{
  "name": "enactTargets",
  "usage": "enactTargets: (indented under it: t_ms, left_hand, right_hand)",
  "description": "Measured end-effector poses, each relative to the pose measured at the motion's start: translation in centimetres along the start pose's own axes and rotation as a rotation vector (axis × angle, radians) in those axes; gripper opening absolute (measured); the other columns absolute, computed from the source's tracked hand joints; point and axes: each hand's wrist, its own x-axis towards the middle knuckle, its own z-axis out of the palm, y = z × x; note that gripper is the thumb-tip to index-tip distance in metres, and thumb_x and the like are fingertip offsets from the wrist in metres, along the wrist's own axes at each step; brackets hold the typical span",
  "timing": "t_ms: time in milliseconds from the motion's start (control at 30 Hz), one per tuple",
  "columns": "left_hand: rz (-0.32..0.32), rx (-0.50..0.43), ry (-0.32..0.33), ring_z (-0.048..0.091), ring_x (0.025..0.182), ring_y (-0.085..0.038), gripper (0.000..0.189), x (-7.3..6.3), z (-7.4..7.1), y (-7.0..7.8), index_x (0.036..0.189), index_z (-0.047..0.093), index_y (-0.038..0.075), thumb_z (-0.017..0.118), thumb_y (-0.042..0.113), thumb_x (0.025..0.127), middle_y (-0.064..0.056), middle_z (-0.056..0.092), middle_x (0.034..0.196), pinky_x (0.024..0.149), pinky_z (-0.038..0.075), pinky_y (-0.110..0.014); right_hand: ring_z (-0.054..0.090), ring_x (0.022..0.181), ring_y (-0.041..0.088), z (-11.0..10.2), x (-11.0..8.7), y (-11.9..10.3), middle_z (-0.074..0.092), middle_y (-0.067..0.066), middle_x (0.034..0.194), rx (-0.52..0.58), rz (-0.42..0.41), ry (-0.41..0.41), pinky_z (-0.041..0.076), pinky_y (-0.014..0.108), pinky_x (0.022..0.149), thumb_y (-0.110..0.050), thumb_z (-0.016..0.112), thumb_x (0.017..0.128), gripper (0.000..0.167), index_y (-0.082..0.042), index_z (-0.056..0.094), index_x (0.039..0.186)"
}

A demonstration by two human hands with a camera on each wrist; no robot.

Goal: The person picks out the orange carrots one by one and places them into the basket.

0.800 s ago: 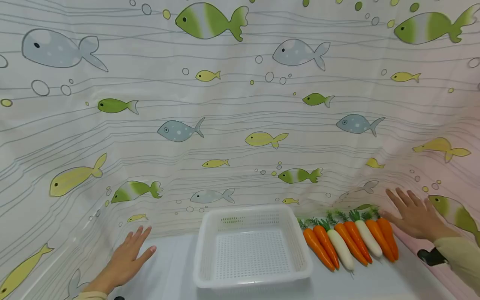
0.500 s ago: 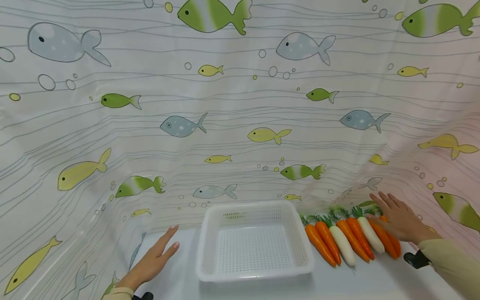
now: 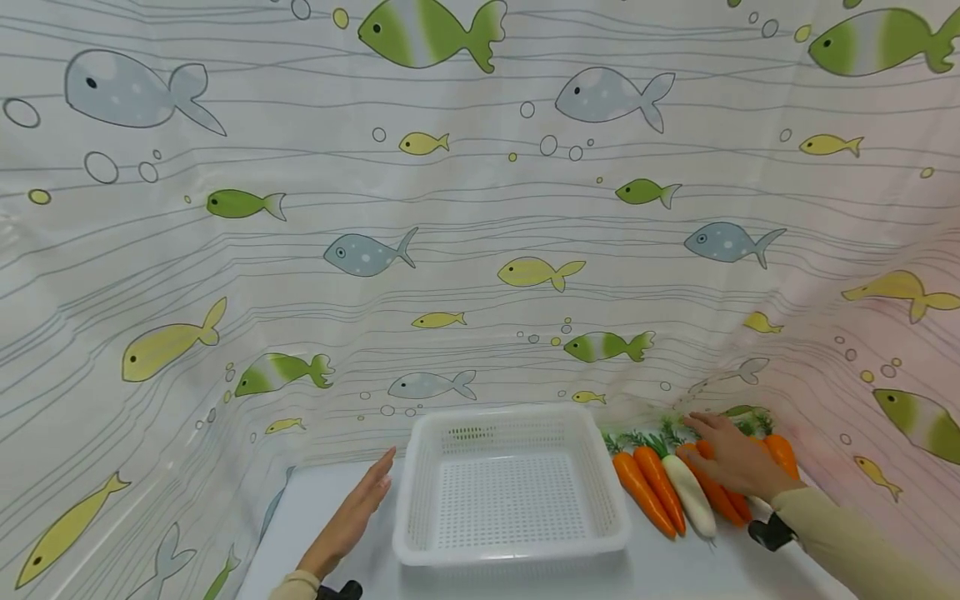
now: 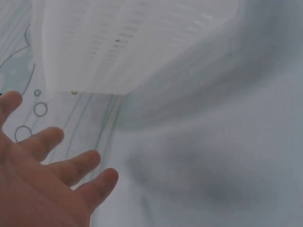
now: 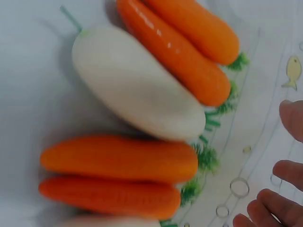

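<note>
A white plastic basket (image 3: pixel 517 547) with perforated walls sits on the white table, with nothing in it. Just left of it my left hand (image 3: pixel 352 518) is held up, palm toward the basket, fingers straight. In the left wrist view those fingers (image 4: pixel 75 165) are spread below the basket's wall. My right hand (image 3: pixel 733 460) hovers over the row of vegetables, hiding part of it. Orange carrots (image 3: pixel 643 493) with green tops and a white radish (image 3: pixel 688 496) lie there side by side. The right wrist view has relaxed, empty fingers (image 5: pixel 289 172) beside the carrots' leafy ends.
A fish-patterned curtain (image 3: pixel 465 200) surrounds the table (image 3: pixel 322 492) at the back and both sides. The row of vegetables lies close to the basket's right wall, tops toward the curtain.
My right hand has moved left from beyond the row's far end to over its middle carrots. My left hand has moved right toward the basket and turned its palm to it.
</note>
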Motion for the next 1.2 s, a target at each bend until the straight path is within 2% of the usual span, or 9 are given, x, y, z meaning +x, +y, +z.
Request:
enactTargets:
  t_ms: [167,300,467,533,633,767,900,1067,1200]
  left_hand:
    - [-0.083,-0.113,-0.009,0.021,0.157,-0.056,0.064,0.3,1.4,-1.4,0.169,0.029,0.028,0.036,0.055,0.112,-0.02,0.02,0.176,0.116,0.032,-0.079]
    - [-0.103,-0.183,-0.005,0.02,0.159,-0.053,0.062,0.4,2.2,-2.2,0.168,0.029,0.035,0.039,0.057,0.111,-0.017,0.021,0.177,0.119,0.031,-0.077]
    - [-0.09,-0.229,0.037,0.026,0.159,-0.049,0.063,0.9,2.7,-2.3,0.167,0.03,0.039,0.046,0.057,0.109,-0.015,0.024,0.176,0.118,0.034,-0.075]
    - [-0.07,-0.265,0.046,0.03,0.158,-0.048,0.062,1.1,2.9,-2.4,0.167,0.03,0.038,0.048,0.054,0.109,-0.014,0.025,0.176,0.119,0.036,-0.073]
    - [-0.032,-0.349,0.051,0.035,0.156,-0.046,0.059,1.5,3.1,-2.5,0.167,0.031,0.036,0.049,0.046,0.111,-0.014,0.027,0.175,0.118,0.041,-0.067]
    - [-0.019,-0.424,0.037,0.039,0.153,-0.042,0.058,1.9,3.4,-2.8,0.168,0.029,0.035,0.048,0.04,0.112,-0.012,0.027,0.175,0.116,0.047,-0.055]
    - [-0.027,-0.437,0.024,0.043,0.15,-0.039,0.058,2.2,3.7,-3.0,0.167,0.03,0.039,0.048,0.041,0.112,-0.01,0.03,0.174,0.109,0.049,-0.042]
    - [-0.012,-0.473,0.001,0.042,0.149,-0.041,0.057,2.4,3.8,-3.0,0.166,0.029,0.039,0.046,0.038,0.112,-0.01,0.031,0.173,0.106,0.049,-0.04]
    - [-0.001,-0.514,-0.025,0.043,0.147,-0.041,0.058,2.7,3.9,-3.1,0.167,0.025,0.036,0.045,0.035,0.113,-0.012,0.03,0.172,0.105,0.05,-0.041]
  right_hand:
    - [0.057,0.127,0.055,1.6,0.7,-1.7,0.058,0.033,0.142,0.036,0.013,-0.015,0.053,0.071,0.095,-0.041,0.075,0.099,0.06,0.0,0.063,0.142]
    - [0.06,0.124,0.052,2.7,1.2,-2.6,0.064,0.028,0.138,0.063,-0.008,-0.026,0.054,0.07,0.095,-0.035,0.077,0.097,0.053,-0.001,0.067,0.137]
    - [0.061,0.125,0.049,3.9,1.6,-3.5,0.067,0.024,0.136,0.097,-0.023,-0.046,0.054,0.068,0.099,-0.033,0.077,0.097,0.05,-0.002,0.069,0.135]
    - [0.062,0.124,0.05,4.1,1.8,-3.9,0.069,0.024,0.134,0.111,-0.019,-0.063,0.053,0.069,0.099,-0.033,0.079,0.096,0.051,-0.001,0.069,0.134]
    - [0.068,0.116,0.044,4.6,2.0,-4.5,0.072,0.02,0.129,0.138,-0.001,-0.094,0.058,0.063,0.095,-0.032,0.082,0.093,0.052,-0.001,0.07,0.133]
    - [0.071,0.108,0.033,5.6,2.2,-4.9,0.075,0.012,0.124,0.169,0.003,-0.12,0.062,0.055,0.09,-0.029,0.083,0.092,0.049,-0.002,0.071,0.132]
    - [0.071,0.108,0.029,6.6,2.2,-5.1,0.076,0.007,0.123,0.173,-0.006,-0.127,0.061,0.054,0.092,-0.03,0.083,0.092,0.046,-0.005,0.073,0.13]
    - [0.069,0.103,0.022,7.1,2.3,-5.5,0.076,0.003,0.12,0.153,0.027,-0.138,0.062,0.052,0.091,-0.036,0.086,0.089,0.049,-0.008,0.074,0.128]
    - [0.069,0.102,0.021,7.1,2.5,-6.0,0.076,0.004,0.12,0.14,0.058,-0.139,0.062,0.051,0.091,-0.035,0.088,0.087,0.052,-0.008,0.074,0.129]
